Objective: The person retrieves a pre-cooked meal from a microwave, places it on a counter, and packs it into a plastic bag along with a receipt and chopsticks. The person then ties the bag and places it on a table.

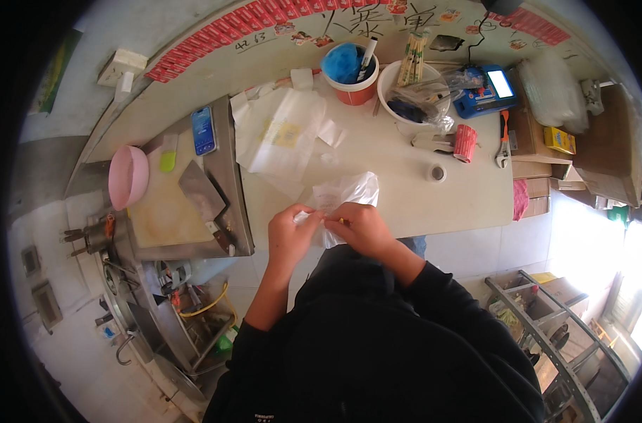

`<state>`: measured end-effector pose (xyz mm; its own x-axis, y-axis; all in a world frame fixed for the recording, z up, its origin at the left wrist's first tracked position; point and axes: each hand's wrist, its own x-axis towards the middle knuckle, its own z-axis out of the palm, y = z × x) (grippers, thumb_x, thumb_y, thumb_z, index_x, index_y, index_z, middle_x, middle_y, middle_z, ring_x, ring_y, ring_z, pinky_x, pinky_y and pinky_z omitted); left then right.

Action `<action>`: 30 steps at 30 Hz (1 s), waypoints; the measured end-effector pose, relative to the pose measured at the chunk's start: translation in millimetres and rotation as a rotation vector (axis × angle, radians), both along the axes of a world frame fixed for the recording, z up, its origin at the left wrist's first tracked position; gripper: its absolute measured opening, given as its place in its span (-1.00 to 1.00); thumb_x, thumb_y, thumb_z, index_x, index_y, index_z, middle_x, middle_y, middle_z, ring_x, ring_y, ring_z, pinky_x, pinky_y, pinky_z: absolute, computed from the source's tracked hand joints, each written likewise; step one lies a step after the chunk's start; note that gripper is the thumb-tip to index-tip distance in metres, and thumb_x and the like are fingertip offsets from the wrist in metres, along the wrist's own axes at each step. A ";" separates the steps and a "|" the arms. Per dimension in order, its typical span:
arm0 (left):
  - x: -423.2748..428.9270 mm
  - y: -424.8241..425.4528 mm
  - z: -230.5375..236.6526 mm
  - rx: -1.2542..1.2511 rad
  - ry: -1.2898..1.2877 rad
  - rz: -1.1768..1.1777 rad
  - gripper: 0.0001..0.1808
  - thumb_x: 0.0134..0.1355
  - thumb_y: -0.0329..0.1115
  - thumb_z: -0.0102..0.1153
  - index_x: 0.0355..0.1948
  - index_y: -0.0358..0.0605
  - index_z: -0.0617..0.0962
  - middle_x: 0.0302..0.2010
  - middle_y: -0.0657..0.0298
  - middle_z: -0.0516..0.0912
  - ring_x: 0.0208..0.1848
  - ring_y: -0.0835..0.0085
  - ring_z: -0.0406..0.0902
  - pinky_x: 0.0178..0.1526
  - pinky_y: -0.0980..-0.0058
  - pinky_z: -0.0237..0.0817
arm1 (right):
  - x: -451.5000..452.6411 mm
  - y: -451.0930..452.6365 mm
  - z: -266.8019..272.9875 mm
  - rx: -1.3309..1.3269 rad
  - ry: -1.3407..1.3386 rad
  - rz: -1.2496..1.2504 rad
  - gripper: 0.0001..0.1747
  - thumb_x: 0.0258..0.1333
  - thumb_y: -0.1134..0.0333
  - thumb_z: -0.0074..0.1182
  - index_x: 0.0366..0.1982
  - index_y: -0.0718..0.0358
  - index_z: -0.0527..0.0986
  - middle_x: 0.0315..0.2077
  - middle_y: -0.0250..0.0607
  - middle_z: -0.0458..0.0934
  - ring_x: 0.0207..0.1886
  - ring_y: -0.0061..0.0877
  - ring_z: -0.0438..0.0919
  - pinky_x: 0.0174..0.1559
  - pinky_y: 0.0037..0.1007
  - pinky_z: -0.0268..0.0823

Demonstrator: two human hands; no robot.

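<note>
A thin white plastic bag (352, 189) lies at the table's front edge, its near part bunched between both hands. My left hand (295, 232) pinches the bag's material between thumb and forefinger. Close beside it, my right hand (361, 228) grips the bag too, fingers curled, with a small yellow bit showing at the thumb. Behind the hands, creased white paper or plastic sheets (286, 132) with a yellow printed patch are spread on the table. A roll of tape (436, 173) lies to the right of the bag.
Left, a cleaver (200, 193) and a phone (203, 130) lie near a cutting board (167, 224) and a pink bowl (129, 177). Behind stand a red-white bucket (351, 94) and a white bowl with skewers (387, 79). Right are a red patterned roll (465, 143) and an adjustable wrench (504, 140).
</note>
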<state>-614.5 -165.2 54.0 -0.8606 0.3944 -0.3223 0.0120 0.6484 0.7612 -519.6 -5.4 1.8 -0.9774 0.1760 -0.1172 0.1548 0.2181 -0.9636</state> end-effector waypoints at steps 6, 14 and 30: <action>8.0 3.5 -8.0 0.046 -0.096 0.034 -0.80 0.23 -0.32 0.38 -0.29 -0.29 0.70 -0.48 0.27 0.71 -0.39 0.61 0.62 -0.30 0.60 0.41 | -7.8 -22.4 -7.5 0.280 0.166 -0.177 -0.90 0.01 0.39 0.26 -0.39 0.21 0.58 -0.44 -0.16 0.61 -0.38 -0.16 0.62 -0.31 -0.19 0.47; 12.0 -10.0 -21.0 0.300 -0.046 -0.092 -0.73 0.14 -0.46 0.39 -0.13 -0.28 0.68 -0.20 0.16 0.72 -0.24 0.47 0.65 -0.21 0.50 0.46 | -11.4 -15.9 -31.0 0.285 0.317 -0.056 -0.93 0.04 0.38 0.25 -0.40 0.20 0.59 -0.43 -0.19 0.59 -0.35 -0.14 0.61 -0.31 -0.18 0.47; 5.6 -10.0 -21.4 0.366 0.201 -0.053 -0.88 0.19 -0.57 0.28 -0.23 -0.30 0.68 -0.20 0.11 0.70 -0.25 0.38 0.68 -0.21 0.46 0.49 | -22.7 4.4 22.1 -0.136 -0.069 -0.069 -0.86 0.13 0.46 0.28 -0.24 0.27 0.69 -0.30 -0.20 0.65 -0.35 -0.37 0.61 -0.25 -0.42 0.45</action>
